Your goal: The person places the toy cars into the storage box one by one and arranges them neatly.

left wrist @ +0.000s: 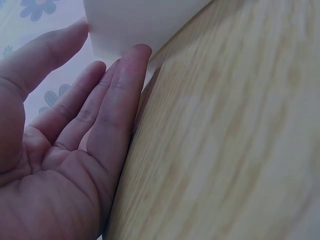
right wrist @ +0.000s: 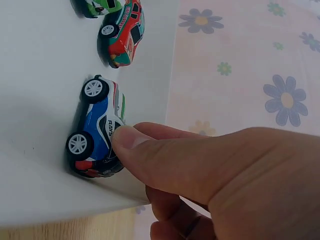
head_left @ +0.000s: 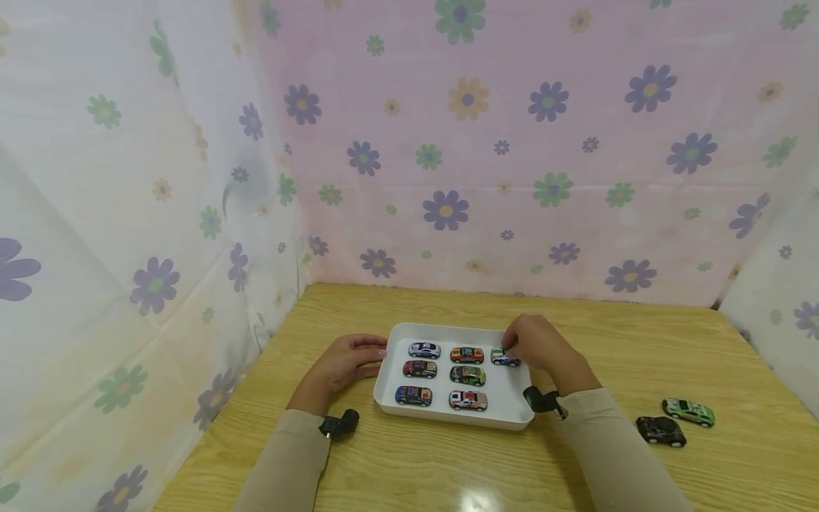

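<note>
A person's right hand [head_left: 540, 345] pinches a small blue-and-white toy car [head_left: 505, 358] at the far right corner of a white tray [head_left: 512, 409], thumb [right wrist: 150, 150] pressed against the car's roof side while its wheels sit on the tray floor, as the right wrist view shows at close range. The left hand [head_left: 348, 363] lies with fingers straight and relaxed against the tray's left wall, fingertips [left wrist: 135, 55] touching the white rim, holding nothing. Six other toy cars stand in the tray in two columns: a silver car [head_left: 424, 349], a dark red car [head_left: 419, 368] and a blue car [head_left: 413, 395] on the left, an orange car [head_left: 467, 354], a green car [head_left: 467, 375] and a white-and-red car [head_left: 468, 400] in the middle. The tray rests on a wooden table [head_left: 640, 355]. Well apart from the tray, to the right, a black car [head_left: 661, 430] and a light green car [head_left: 688, 411] sit just beside each other on the tabletop. Flower-printed sheeting [head_left: 512, 142] closes in the table on three sides
</note>
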Available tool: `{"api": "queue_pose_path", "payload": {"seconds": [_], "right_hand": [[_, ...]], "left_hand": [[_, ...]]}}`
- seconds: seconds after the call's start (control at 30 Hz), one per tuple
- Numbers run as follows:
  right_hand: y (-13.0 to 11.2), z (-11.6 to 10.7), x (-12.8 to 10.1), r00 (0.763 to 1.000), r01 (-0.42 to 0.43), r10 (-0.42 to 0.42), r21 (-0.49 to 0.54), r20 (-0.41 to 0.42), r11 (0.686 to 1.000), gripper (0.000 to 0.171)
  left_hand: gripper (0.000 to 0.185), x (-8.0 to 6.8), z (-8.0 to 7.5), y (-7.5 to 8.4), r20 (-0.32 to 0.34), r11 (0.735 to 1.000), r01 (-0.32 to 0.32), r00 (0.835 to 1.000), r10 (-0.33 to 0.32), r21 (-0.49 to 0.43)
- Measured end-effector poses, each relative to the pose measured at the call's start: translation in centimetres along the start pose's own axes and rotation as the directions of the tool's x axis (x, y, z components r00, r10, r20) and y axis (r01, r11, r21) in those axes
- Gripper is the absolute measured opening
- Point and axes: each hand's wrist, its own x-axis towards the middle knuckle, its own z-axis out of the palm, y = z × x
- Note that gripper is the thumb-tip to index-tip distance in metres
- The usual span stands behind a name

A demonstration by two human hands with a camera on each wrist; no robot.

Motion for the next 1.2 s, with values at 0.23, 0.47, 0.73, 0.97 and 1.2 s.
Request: {"api": "queue_pose_path", "payload": {"seconds": [0.23,0.47,0.73,0.97,1.2], "right_hand": [[-0.1,-0.2,-0.2,1.0,0.001,0.0,-0.016,0.012,1.0,0.009],[-0.3,-0.5,-0.4,1.0,-0.011,0.011,-0.006,0.029,1.0,0.01],[-0.2,-0.5,-0.3,0.999,-0.01,0.01,-0.001,0.032,1.0,0.01],[0.6,-0.1,-0.1,1.0,-0.015,0.014,0.055,0.023,0.998,0.015],[1.4,-0.5,-0.8,0.999,0.052,-0.05,0.119,-0.017,0.992,0.02]], "left_hand": [[0.043,-0.2,0.3,0.3,-0.001,1.0,0.009,1.0,-0.009,-0.005],[0.043,-0.1,0.4,0.6,0.005,1.0,0.008,1.0,-0.008,-0.012],[0.044,-0.2,0.3,0.5,0.008,1.0,0.011,1.0,-0.011,-0.007],[0.045,-0.3,0.1,0.4,0.007,1.0,0.008,1.0,-0.008,-0.003],[0.045,-0.3,0.2,0.4,0.003,1.0,0.012,1.0,-0.012,0.001]]}}
